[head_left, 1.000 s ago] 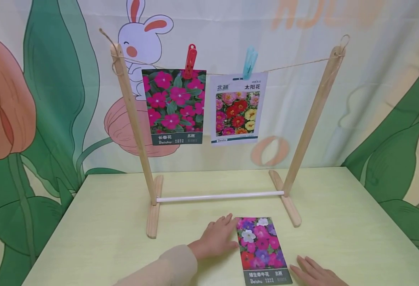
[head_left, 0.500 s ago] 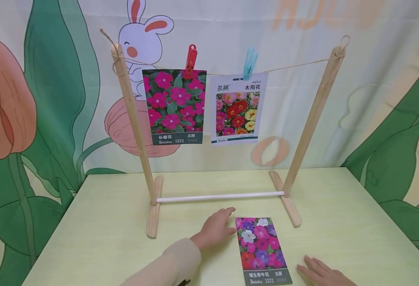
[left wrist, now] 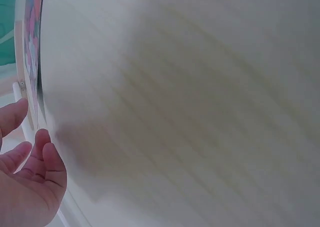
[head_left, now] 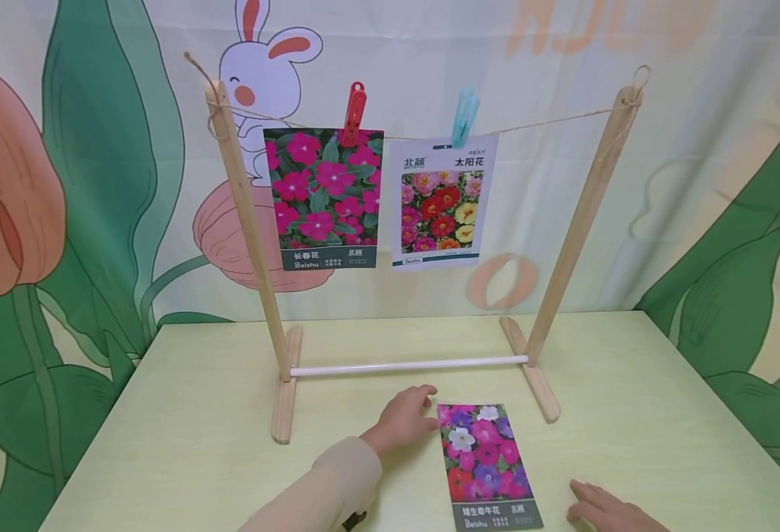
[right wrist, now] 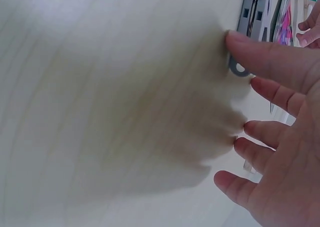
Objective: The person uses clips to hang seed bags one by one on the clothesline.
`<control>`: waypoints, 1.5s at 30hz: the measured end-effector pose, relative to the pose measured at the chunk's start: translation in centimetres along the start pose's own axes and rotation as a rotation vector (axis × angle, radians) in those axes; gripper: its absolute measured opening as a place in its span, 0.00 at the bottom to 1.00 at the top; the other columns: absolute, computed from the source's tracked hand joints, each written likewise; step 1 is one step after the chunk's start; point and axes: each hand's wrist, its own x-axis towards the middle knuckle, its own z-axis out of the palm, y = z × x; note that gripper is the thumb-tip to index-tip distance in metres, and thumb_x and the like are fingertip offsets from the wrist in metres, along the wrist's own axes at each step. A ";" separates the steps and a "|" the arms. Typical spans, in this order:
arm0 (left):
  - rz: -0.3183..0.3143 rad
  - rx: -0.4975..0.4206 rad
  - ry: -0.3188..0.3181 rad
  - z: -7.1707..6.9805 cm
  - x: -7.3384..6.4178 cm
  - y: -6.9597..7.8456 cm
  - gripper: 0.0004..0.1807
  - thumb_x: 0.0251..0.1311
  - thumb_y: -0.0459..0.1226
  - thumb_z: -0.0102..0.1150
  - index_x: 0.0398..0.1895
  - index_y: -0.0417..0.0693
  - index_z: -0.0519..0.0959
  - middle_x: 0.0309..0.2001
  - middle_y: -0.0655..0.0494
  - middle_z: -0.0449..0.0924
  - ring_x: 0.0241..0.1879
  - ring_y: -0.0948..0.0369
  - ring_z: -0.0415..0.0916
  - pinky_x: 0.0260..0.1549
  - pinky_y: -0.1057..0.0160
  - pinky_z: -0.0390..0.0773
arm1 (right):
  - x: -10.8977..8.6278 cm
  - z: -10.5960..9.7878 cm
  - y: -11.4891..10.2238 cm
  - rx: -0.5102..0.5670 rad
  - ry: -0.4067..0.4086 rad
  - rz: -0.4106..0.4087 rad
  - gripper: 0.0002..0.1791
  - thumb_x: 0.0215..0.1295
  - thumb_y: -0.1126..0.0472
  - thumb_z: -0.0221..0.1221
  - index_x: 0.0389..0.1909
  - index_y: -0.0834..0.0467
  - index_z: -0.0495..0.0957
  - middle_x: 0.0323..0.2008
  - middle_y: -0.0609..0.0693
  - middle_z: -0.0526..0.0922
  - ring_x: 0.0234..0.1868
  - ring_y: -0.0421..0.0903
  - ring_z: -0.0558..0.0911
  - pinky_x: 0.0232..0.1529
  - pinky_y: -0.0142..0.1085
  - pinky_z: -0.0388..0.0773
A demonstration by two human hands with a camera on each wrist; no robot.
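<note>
A seed packet [head_left: 486, 462] with pink, purple, white and red flowers lies face up on the table, between the two hands. Beside its upper left corner is the left hand [head_left: 399, 421], holding nothing, with its thumb tip at the packet's edge and its fingers loosely bent. The right hand [head_left: 612, 510] reaches in at the lower right, apart from the packet, fingers spread in the right wrist view. There a grey clothespin [right wrist: 252, 14] lies close by, and the thumb overlaps it. The head view does not show this clothespin.
A wooden stand with two posts [head_left: 583, 229] and a white crossbar [head_left: 410, 366] rises behind the hands. On its string [head_left: 556, 120] hang a magenta-flower packet [head_left: 326, 192] under a red clothespin [head_left: 355, 111] and a white packet [head_left: 443, 207] under a blue clothespin [head_left: 465, 118].
The left hand has drawn its fingers off the packet's upper left corner and shifted slightly up and left. The right hand has moved right, away from the packet, which stays in place.
</note>
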 end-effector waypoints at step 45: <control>-0.083 -0.007 -0.015 0.6 0.7 0.3 0.14 0.43 0.37 0.62 0.35 0.43 0.76 0.25 0.60 0.65 0.26 0.64 0.61 0.23 0.69 0.62 | 0.1 -0.8 -1.8 0.163 -0.037 -0.025 0.15 0.46 0.32 0.54 0.27 0.37 0.74 0.58 0.58 0.67 0.59 0.64 0.63 0.53 0.54 0.66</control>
